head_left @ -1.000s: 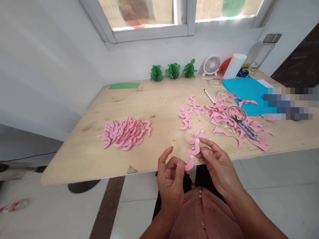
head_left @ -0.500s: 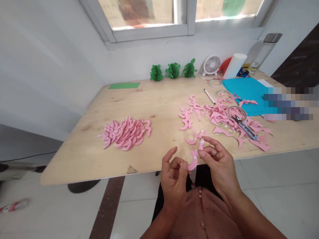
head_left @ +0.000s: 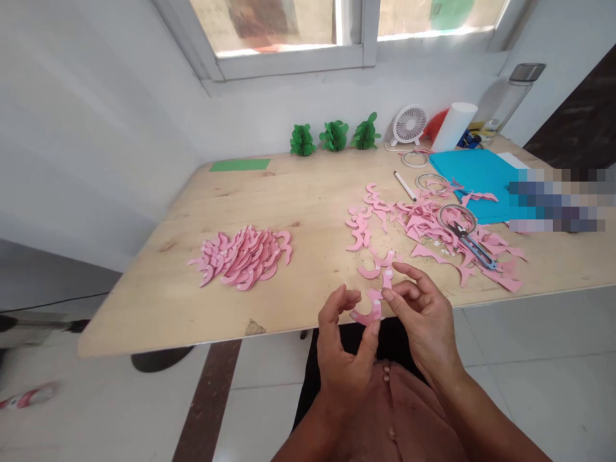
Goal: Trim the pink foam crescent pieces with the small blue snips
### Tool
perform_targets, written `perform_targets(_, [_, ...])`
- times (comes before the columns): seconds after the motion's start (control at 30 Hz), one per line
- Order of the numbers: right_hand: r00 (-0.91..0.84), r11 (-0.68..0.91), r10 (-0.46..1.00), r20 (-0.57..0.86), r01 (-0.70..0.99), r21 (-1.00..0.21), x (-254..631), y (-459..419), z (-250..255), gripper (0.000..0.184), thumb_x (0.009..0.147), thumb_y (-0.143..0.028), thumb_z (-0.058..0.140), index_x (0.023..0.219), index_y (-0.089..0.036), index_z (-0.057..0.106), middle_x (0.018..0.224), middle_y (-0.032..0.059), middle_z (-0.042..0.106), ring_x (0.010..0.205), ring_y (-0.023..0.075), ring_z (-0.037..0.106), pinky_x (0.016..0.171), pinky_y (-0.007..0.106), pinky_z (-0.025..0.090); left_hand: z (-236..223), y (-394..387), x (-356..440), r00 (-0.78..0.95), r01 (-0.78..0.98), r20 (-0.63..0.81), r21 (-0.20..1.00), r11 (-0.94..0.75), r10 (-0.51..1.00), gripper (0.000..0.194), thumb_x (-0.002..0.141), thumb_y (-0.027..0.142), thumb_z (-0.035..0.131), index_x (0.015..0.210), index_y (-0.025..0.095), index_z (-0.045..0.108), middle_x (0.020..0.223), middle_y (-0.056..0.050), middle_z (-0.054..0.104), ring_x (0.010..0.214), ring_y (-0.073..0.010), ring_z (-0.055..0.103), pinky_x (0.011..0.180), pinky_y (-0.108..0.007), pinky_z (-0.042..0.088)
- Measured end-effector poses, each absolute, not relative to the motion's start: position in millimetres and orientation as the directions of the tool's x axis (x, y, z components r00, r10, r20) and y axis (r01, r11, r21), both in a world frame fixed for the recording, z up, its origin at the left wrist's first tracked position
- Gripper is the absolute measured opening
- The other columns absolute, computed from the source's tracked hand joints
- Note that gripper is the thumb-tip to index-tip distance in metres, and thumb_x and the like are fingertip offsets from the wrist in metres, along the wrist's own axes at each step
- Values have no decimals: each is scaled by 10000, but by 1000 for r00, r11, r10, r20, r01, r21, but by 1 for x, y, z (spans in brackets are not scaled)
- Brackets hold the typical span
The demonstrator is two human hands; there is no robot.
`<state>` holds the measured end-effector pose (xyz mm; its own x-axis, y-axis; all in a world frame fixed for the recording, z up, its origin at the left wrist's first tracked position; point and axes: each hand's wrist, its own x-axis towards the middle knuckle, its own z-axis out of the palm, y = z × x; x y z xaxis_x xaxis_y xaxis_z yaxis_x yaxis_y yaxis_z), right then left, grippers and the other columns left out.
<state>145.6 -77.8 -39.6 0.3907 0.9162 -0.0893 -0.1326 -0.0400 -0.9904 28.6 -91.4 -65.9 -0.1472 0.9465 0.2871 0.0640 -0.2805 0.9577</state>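
A curved pink paper cutout [head_left: 369, 315] with whitish patches is above the table's front edge. My right hand [head_left: 423, 314] pinches its upper right end between thumb and fingers. My left hand [head_left: 344, 346] is beside it, thumb and fingers spread apart, the thumb tip by the cutout's lower edge. Whether that thumb presses on it I cannot tell. Just beyond my fingertips lie another curved pink cutout [head_left: 369, 273] and small pink pieces. A heap of curved pink cutouts [head_left: 248, 256] lies to the left, and a smaller group [head_left: 359, 228] lies farther back.
Pink paper scraps [head_left: 423, 221] spread over the right side, with scissors [head_left: 474, 247] and a tape roll [head_left: 457, 221] on them. A marker [head_left: 405, 186], blue sheets [head_left: 481, 173], a small fan [head_left: 409, 125] and green paper shapes [head_left: 333, 136] are farther back.
My left hand has moved slightly right. Its thumb and fingers have spread from a pinch on the cutout's left end, and the thumb is now by its lower edge. My right hand keeps its pinch.
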Motion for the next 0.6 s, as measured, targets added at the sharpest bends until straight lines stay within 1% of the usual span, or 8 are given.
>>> perform_targets(0.07, [393, -41, 915, -90, -130, -991, 146, -78, -39, 421, 740, -262, 700, 1144, -243, 586, 652, -49, 613, 630, 129, 553, 719, 292, 440, -67, -91, 28, -113, 178, 375, 919, -352, 920, 570, 740, 150, 684, 1263, 250, 479, 1130, -93, 603, 1048, -237, 577, 922, -424, 451])
perform_targets(0.17, [387, -44, 917, -93, -134, -990, 146, -78, -39, 419, 748, -267, 698, 1148, -238, 578, 661, -45, 612, 647, 134, 565, 731, 298, 443, -67, -88, 28, -17, 316, 489, 830, -459, 872, 553, 742, 124, 671, 1244, 247, 477, 1082, -90, 621, 1020, -246, 585, 877, -429, 471])
perform_targets(0.23, [387, -42, 918, -89, -130, -991, 146, -78, -39, 417, 752, -266, 697, 1150, -235, 575, 659, -46, 607, 650, 133, 567, 737, 301, 442, -68, -85, 29, 35, 371, 540, 774, -513, 841, 549, 756, 111, 652, 1251, 251, 460, 1050, -84, 627, 1005, -248, 584, 868, -446, 468])
perform_targets(0.33, [390, -40, 917, -86, -124, -991, 146, -77, -39, 416, 752, -262, 696, 1147, -233, 571, 656, -47, 606, 646, 133, 565, 739, 305, 440, -69, -83, 30, 52, 403, 583, 731, -551, 811, 598, 764, 97, 636, 1293, 263, 412, 1028, -76, 626, 992, -246, 580, 867, -453, 459])
perform_targets(0.43, [392, -42, 916, -85, -119, -992, 146, -77, -39, 415, 750, -269, 700, 1142, -229, 569, 650, -47, 602, 636, 133, 561, 722, 303, 440, -70, -83, 31, 25, 395, 567, 751, -529, 824, 640, 756, 91, 637, 1321, 260, 387, 999, -71, 615, 945, -229, 582, 833, -418, 474])
perform_targets(0.53, [394, -32, 916, -74, -112, -993, 145, -76, -40, 406, 753, -268, 701, 1135, -230, 569, 639, -52, 593, 625, 124, 555, 703, 287, 438, -68, -84, 31, -18, 340, 495, 820, -460, 869, 646, 758, 97, 637, 1331, 250, 380, 963, -56, 607, 915, -206, 586, 824, -382, 479])
perform_targets(0.6, [389, -27, 918, -71, -115, -993, 145, -76, -41, 399, 756, -264, 700, 1132, -234, 569, 635, -57, 592, 619, 116, 551, 703, 276, 439, -64, -84, 32, -39, 263, 427, 877, -402, 904, 626, 770, 100, 626, 1328, 245, 383, 932, -42, 603, 889, -190, 590, 842, -375, 473])
